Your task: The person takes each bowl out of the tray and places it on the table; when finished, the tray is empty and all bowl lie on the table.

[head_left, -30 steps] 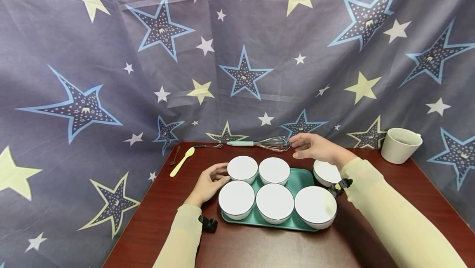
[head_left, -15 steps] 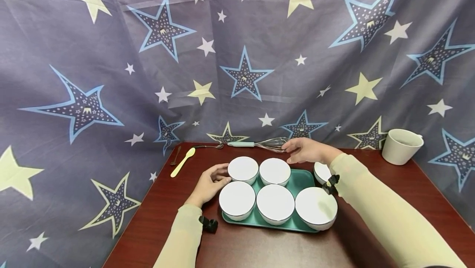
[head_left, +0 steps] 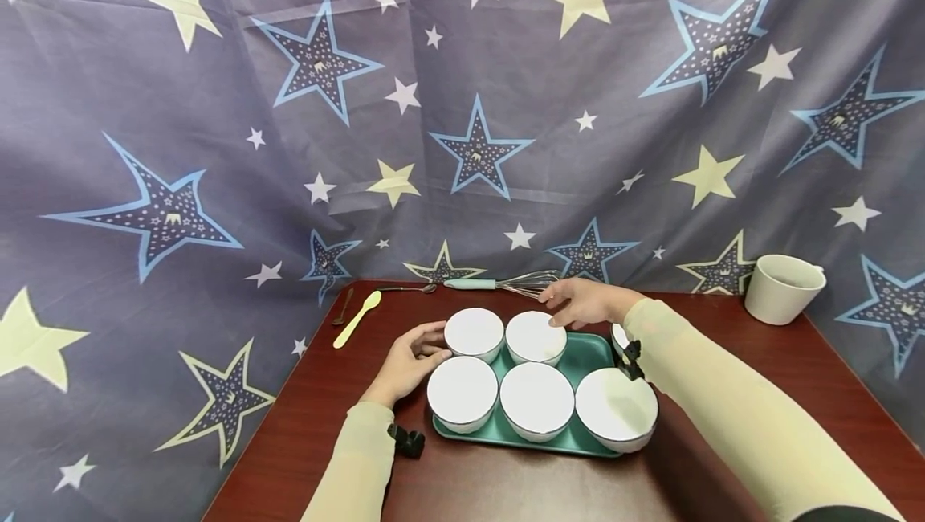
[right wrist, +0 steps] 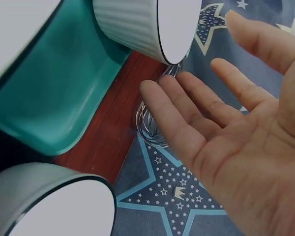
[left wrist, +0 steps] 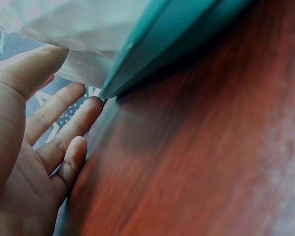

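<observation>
Several white bowls with dark rims stand on a green tray (head_left: pixel 588 353), two at the back and three in front. My left hand (head_left: pixel 405 365) is at the tray's left side, thumb tip right at a bowl wall and the other fingers extended by the tray edge in the left wrist view. My right hand (head_left: pixel 587 301) hovers by the right rim of the back middle bowl (head_left: pixel 535 337), its fingers spread with nothing between them in the right wrist view. The front right bowl (head_left: pixel 617 408) overlaps the tray's right edge.
Another bowl (head_left: pixel 618 336) right of the tray is mostly hidden by the right wrist. Behind lie a whisk (head_left: pixel 473 284) and a dark-handled spoon (head_left: pixel 405 289). A yellow spoon (head_left: pixel 356 321) lies at left, with a small dark utensil (head_left: pixel 344 307). A mug (head_left: pixel 779 293) stands back right.
My right hand has moved left and slightly down, from near the whisk's wires to the back middle bowl's rim. My left hand has stayed by the tray.
</observation>
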A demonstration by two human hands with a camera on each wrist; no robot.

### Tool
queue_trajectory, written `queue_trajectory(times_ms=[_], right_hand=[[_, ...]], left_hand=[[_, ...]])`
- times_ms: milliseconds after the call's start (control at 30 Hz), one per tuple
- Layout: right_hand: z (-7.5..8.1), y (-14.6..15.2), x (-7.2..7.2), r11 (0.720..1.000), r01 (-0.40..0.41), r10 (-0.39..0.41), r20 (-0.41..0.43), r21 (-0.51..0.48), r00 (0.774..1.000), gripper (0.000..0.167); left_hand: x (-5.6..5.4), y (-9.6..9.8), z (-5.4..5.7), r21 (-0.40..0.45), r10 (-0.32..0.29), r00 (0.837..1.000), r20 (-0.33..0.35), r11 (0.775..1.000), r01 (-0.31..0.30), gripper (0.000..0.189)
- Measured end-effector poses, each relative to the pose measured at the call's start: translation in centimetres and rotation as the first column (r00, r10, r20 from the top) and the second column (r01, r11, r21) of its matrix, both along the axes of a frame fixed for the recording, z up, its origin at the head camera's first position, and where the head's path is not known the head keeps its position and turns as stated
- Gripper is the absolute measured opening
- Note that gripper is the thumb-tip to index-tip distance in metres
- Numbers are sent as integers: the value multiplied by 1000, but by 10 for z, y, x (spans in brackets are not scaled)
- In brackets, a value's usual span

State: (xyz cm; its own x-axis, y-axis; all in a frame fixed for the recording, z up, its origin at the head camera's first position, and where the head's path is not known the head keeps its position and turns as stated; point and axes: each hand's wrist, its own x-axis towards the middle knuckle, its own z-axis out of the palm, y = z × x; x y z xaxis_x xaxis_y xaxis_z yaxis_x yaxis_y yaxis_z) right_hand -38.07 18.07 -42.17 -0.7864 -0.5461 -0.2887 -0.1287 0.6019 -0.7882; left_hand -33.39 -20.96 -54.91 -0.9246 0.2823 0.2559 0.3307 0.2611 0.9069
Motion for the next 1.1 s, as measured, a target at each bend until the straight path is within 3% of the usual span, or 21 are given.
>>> queue_trajectory(times_ms=[267,733,1100], right_hand=[[0,-8,-2,1000,-15,15,8,22,1000,57],[-7,-7,-6,999,30,-32,126,19,992,65],[-10,-3,-5,994,24,-40,154,105,987,65]], left_hand=[[0,1,1,13,-2,1000,-8,1000,2,55],[0,0,0,11,-6,1000,-4,1000,6,54],[-1,-1,-3,4,-7,1000,-11,1000,7,52]])
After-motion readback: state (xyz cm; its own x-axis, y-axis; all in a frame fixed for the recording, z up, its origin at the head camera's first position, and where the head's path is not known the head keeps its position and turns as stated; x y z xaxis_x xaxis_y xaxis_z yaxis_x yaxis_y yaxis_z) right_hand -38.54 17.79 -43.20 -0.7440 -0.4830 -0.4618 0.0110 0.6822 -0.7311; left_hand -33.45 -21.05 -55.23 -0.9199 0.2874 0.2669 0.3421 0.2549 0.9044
